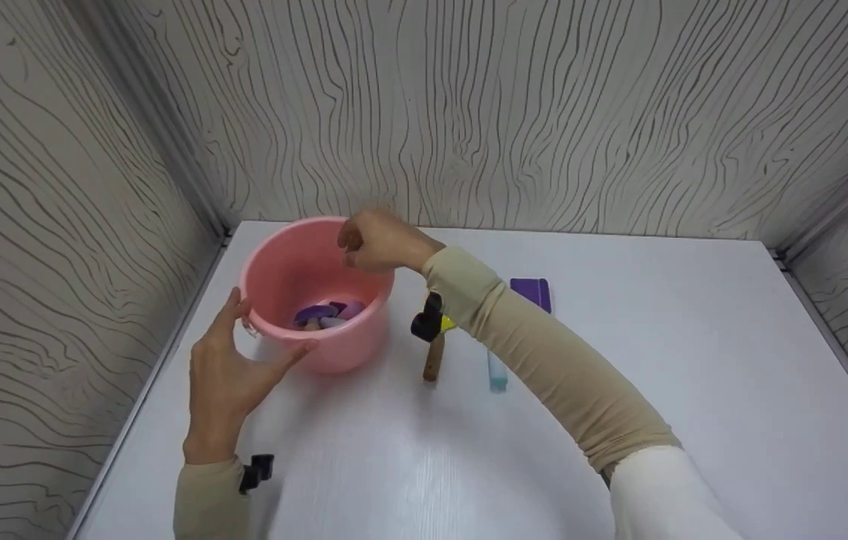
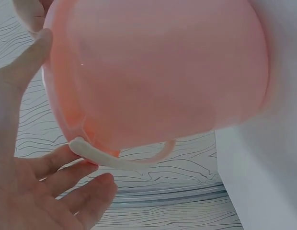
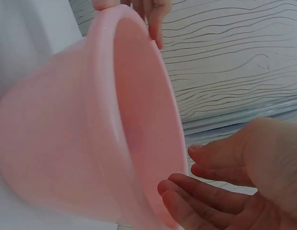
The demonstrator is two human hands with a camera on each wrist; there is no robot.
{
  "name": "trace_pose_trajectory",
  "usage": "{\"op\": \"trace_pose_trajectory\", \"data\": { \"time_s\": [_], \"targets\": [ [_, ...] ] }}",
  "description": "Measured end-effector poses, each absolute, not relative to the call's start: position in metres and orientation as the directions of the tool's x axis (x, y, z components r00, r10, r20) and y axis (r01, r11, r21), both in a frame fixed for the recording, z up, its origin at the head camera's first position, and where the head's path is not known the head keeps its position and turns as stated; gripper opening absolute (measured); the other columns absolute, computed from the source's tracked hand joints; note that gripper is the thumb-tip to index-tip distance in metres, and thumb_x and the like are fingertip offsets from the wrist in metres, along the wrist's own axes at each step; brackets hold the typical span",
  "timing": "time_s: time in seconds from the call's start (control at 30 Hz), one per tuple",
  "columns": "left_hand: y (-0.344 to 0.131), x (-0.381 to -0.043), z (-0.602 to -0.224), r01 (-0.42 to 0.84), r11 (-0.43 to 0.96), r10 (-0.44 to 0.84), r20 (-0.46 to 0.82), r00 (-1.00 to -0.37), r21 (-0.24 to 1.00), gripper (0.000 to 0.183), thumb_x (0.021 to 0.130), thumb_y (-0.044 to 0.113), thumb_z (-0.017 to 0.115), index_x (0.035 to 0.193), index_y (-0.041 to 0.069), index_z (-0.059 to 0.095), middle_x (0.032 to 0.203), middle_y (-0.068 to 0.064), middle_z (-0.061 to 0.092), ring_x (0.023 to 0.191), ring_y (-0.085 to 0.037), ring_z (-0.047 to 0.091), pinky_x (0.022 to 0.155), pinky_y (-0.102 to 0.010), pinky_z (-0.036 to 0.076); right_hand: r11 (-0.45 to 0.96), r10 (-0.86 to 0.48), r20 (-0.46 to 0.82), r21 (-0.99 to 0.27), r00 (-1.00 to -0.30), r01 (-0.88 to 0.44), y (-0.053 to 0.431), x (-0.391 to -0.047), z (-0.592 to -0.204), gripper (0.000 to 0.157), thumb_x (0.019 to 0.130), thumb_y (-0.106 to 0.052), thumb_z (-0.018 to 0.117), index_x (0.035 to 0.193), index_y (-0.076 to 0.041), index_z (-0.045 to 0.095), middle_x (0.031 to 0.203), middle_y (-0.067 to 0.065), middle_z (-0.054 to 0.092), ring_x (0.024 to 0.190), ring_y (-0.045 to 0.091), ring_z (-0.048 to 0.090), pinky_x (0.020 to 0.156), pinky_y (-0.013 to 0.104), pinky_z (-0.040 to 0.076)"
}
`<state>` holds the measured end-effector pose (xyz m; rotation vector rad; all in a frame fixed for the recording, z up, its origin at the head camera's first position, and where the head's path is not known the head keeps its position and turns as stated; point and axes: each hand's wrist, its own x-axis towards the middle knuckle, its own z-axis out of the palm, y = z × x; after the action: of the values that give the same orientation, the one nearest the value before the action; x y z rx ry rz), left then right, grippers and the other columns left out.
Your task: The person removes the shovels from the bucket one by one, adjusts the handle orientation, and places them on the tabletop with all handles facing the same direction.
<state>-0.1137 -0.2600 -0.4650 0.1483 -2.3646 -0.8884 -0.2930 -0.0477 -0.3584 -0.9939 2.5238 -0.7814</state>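
A pink bucket (image 1: 341, 352) stands upright at the left of the white table, with several purple and pale small objects (image 1: 317, 312) at its bottom. My left hand (image 1: 225, 375) touches the near left rim, thumb and fingers spread apart along it. In the left wrist view, its fingertips lie by the end of the bucket's pale handle (image 2: 119, 164). Over the far right rim hangs my right hand (image 1: 383, 240), its fingers loosely bent towards the opening. The right wrist view shows nothing between those fingers (image 3: 206, 191).
Right of the bucket lie a thing with a wooden handle (image 1: 433, 360) and a yellow part, a light blue stick (image 1: 497, 371) and a flat purple item (image 1: 533, 292), all partly under the right forearm (image 1: 559, 360). Patterned walls (image 1: 469, 112) enclose the table's back and sides.
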Motion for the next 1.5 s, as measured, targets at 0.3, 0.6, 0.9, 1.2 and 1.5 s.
{"op": "trace_pose_trajectory", "data": {
  "time_s": [0.3,0.6,0.9,1.2,1.5],
  "targets": [
    [-0.258,-0.117,-0.465,0.111,0.782,-0.29,0.516,-0.806,0.613,0.117,0.063,0.06,0.1,0.155,0.003,0.054,0.143,-0.018,0.069,0.138,-0.042,0.062,0.112,-0.065,0.049,0.625,-0.753,-0.185,-0.5,-0.631,-0.599,-0.069,-0.292,-0.381,0.012,0.1,-0.009,0.066,0.107,-0.001,0.072,0.094,0.007,0.067,0.08,0.016,0.061,0.071,0.03,0.054],
    [-0.263,-0.113,-0.465,0.061,0.781,-0.321,0.483,-0.815,0.622,0.12,0.064,0.064,0.098,0.156,0.003,0.052,0.144,-0.017,0.068,0.141,-0.042,0.059,0.113,-0.068,0.048,0.727,-0.672,-0.432,-0.541,-0.601,-0.424,-0.091,-0.282,-0.39,0.014,0.096,-0.022,0.078,0.089,-0.011,0.072,0.081,0.001,0.063,0.068,0.016,0.06,0.056,0.027,0.049],
    [-0.263,-0.112,-0.465,0.041,0.78,-0.331,0.468,-0.82,0.624,0.124,0.061,0.063,0.1,0.156,0.0,0.052,0.143,-0.018,0.068,0.138,-0.042,0.06,0.108,-0.067,0.051,0.792,-0.61,-0.531,-0.438,-0.589,-0.426,-0.104,-0.281,-0.4,0.026,0.098,-0.013,0.064,0.072,-0.012,0.062,0.066,-0.001,0.055,0.055,0.012,0.053,0.051,0.027,0.043],
    [-0.261,-0.112,-0.462,0.024,0.774,-0.338,0.445,-0.829,0.632,0.122,0.064,0.065,0.098,0.157,0.002,0.051,0.148,-0.018,0.065,0.141,-0.043,0.058,0.11,-0.068,0.049,0.844,-0.526,-0.628,-0.472,-0.574,-0.256,-0.109,-0.286,-0.398,0.02,0.101,-0.01,0.061,0.085,-0.005,0.071,0.069,0.0,0.058,0.056,0.01,0.053,0.048,0.023,0.043],
    [-0.259,-0.111,-0.46,0.01,0.772,-0.345,0.433,-0.833,0.635,0.123,0.065,0.068,0.096,0.158,0.002,0.05,0.147,-0.017,0.066,0.139,-0.042,0.06,0.109,-0.066,0.051,0.851,-0.523,-0.663,-0.439,-0.536,-0.287,-0.112,-0.285,-0.388,0.033,0.106,-0.013,0.055,0.074,-0.01,0.063,0.064,-0.002,0.052,0.051,0.006,0.048,0.044,0.02,0.038]
  ]
}}
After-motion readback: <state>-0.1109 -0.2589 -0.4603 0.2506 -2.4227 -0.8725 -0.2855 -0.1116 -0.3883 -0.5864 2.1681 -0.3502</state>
